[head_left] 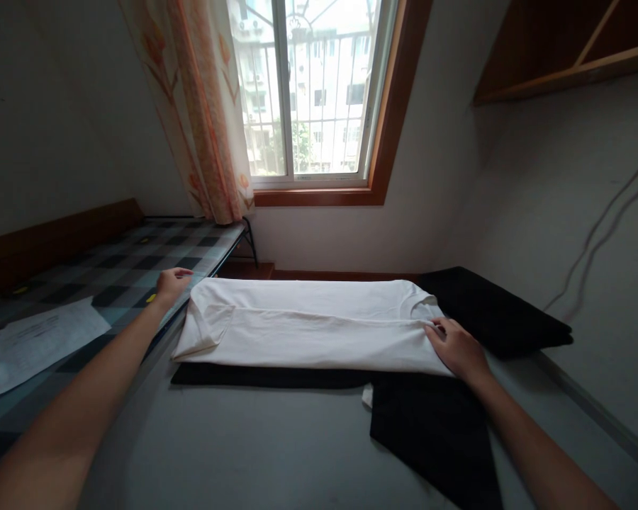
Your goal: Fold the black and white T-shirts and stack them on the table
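Observation:
A white T-shirt [319, 340], folded into a long strip, lies across a black garment [430, 432] on a grey surface. Its collar is at the right end, and a sleeve is folded in at the left. At the collar end, my right hand [457, 350] pinches the upper layer of white cloth between thumb and fingers. My left hand [173, 285] is raised just beyond the shirt's left end, apart from the cloth. Its fingers are loosely bent, with a small gap to the thumb and nothing visible between them.
A folded black cloth [497, 312] lies at the back right by the wall. To the left is a bed with a checked cover [175, 241] and papers [47, 340] on it. A window [319, 106] with a curtain [207, 113] is ahead; a wooden shelf [568, 78] hangs upper right.

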The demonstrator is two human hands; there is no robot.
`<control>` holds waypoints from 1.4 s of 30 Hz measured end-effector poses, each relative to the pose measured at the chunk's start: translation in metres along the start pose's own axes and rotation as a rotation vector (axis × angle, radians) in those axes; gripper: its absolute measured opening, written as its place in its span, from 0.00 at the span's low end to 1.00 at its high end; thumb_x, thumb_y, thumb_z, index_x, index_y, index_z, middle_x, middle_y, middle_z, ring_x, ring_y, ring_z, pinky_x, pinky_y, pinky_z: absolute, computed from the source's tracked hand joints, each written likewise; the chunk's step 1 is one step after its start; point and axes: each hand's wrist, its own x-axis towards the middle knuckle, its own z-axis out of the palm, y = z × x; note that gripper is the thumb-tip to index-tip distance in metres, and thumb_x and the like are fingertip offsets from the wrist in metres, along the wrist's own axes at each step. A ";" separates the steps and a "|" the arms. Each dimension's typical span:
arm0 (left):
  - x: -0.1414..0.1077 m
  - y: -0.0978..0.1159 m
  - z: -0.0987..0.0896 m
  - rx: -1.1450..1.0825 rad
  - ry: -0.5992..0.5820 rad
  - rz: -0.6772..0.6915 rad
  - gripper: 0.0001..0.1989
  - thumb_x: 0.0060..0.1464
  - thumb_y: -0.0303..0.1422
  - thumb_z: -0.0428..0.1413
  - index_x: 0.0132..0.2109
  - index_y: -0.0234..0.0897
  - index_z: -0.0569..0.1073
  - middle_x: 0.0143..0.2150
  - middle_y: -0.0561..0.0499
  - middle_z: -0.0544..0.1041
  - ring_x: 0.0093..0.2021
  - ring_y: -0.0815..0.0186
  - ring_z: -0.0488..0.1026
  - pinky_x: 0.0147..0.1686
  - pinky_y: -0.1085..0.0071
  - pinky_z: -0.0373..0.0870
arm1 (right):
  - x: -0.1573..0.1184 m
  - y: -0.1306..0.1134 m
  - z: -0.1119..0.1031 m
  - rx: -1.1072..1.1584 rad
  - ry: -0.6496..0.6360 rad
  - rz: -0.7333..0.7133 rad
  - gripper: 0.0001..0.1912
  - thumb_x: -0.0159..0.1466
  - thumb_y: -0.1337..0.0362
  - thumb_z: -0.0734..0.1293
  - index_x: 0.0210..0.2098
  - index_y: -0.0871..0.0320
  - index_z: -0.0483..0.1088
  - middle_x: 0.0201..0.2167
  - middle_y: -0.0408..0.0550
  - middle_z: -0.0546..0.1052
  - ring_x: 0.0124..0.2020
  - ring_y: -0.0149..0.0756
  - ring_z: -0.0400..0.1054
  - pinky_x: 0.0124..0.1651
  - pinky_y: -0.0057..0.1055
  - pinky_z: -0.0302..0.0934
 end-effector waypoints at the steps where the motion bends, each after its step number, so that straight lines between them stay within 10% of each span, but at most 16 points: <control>1: -0.007 0.003 -0.004 0.025 -0.032 0.028 0.13 0.38 0.36 0.61 0.33 0.34 0.76 0.30 0.49 0.76 0.32 0.63 0.72 0.35 0.68 0.70 | 0.000 0.000 0.000 -0.004 0.001 -0.001 0.18 0.64 0.54 0.59 0.45 0.58 0.72 0.43 0.54 0.77 0.44 0.47 0.72 0.43 0.35 0.62; 9: -0.092 0.026 -0.022 0.460 -0.700 0.560 0.22 0.44 0.54 0.59 0.35 0.42 0.80 0.45 0.48 0.80 0.50 0.55 0.71 0.54 0.62 0.61 | 0.001 -0.001 0.002 -0.019 0.005 -0.013 0.19 0.65 0.55 0.59 0.46 0.60 0.72 0.45 0.56 0.76 0.43 0.48 0.72 0.41 0.35 0.62; 17: -0.108 0.026 -0.035 0.805 -0.658 0.612 0.23 0.43 0.54 0.60 0.37 0.40 0.79 0.40 0.46 0.77 0.52 0.50 0.66 0.58 0.55 0.48 | 0.001 -0.001 0.002 -0.009 0.007 -0.011 0.20 0.64 0.55 0.59 0.47 0.61 0.73 0.46 0.58 0.76 0.44 0.47 0.72 0.42 0.35 0.61; 25: -0.105 0.016 -0.061 0.741 -0.622 0.426 0.23 0.38 0.47 0.61 0.43 0.42 0.79 0.56 0.45 0.73 0.59 0.48 0.63 0.58 0.58 0.53 | 0.004 0.003 0.007 0.023 0.053 -0.044 0.19 0.63 0.55 0.60 0.45 0.61 0.74 0.42 0.57 0.77 0.41 0.46 0.72 0.39 0.34 0.61; 34: -0.106 0.035 -0.049 0.833 -0.634 0.470 0.22 0.41 0.44 0.60 0.44 0.43 0.78 0.36 0.47 0.78 0.51 0.49 0.69 0.61 0.50 0.43 | 0.003 0.001 0.005 0.030 0.062 -0.041 0.18 0.62 0.56 0.61 0.44 0.60 0.74 0.41 0.57 0.77 0.39 0.45 0.72 0.38 0.34 0.61; 38: -0.098 0.031 -0.061 0.915 -0.622 0.447 0.16 0.38 0.48 0.61 0.27 0.39 0.78 0.36 0.45 0.77 0.50 0.47 0.68 0.57 0.53 0.51 | 0.002 0.000 0.003 0.023 0.041 -0.034 0.19 0.63 0.56 0.60 0.45 0.60 0.74 0.42 0.57 0.77 0.39 0.45 0.72 0.37 0.34 0.61; 42: -0.101 0.023 -0.071 0.647 -0.680 0.404 0.15 0.34 0.42 0.61 0.32 0.42 0.80 0.44 0.48 0.78 0.50 0.51 0.69 0.52 0.63 0.59 | 0.002 0.000 0.003 0.018 0.042 -0.040 0.19 0.63 0.56 0.60 0.45 0.61 0.74 0.42 0.57 0.77 0.40 0.45 0.72 0.38 0.34 0.60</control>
